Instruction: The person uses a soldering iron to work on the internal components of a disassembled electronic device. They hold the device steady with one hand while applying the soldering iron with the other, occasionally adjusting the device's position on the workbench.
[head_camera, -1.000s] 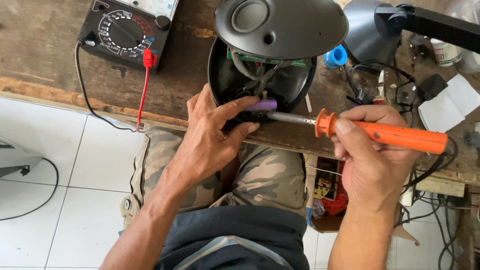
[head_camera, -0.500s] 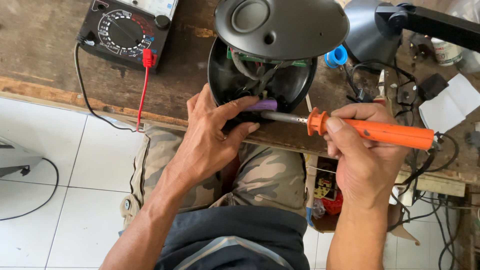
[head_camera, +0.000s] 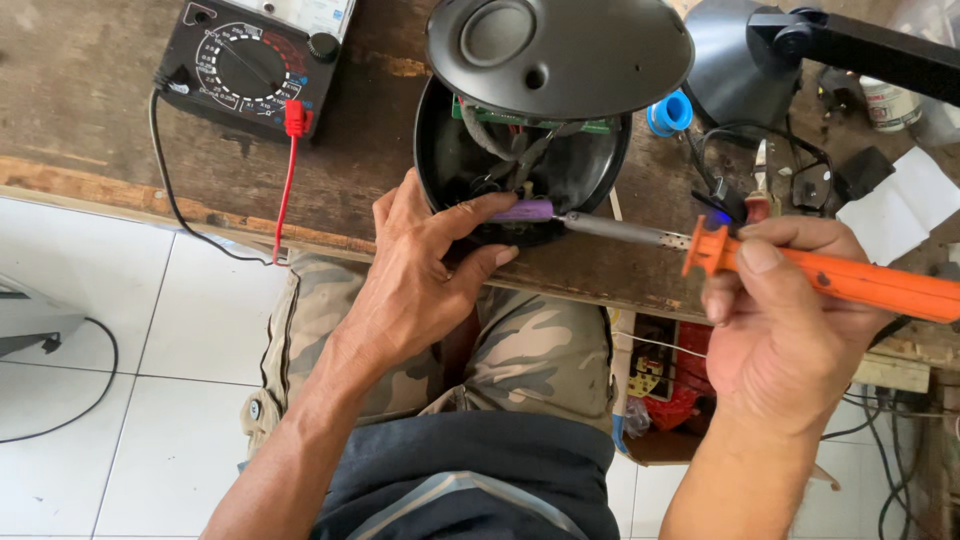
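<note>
Wires, grey and tangled, fill the round black plastic shell (head_camera: 445, 150) lying open at the front edge of the wooden worktop (head_camera: 100, 110), with a green circuit board (head_camera: 530, 125) at its far side and its smooth, dark, domed lid (head_camera: 560, 50) tilted above. My left hand (head_camera: 420, 270) is closed on a small purple cylindrical cell (head_camera: 525, 210) at the shell's near rim, forefinger along its top, thumb under it. My right hand (head_camera: 780, 320) grips the orange plastic handle of a soldering iron (head_camera: 760, 265); its grey metal shaft runs left and the tip touches the right end of the purple cell. A black dial multimeter (head_camera: 245, 65) sits at the far left of the scuffed worktop, a red lead (head_camera: 285, 170) hanging from it over the edge.
</note>
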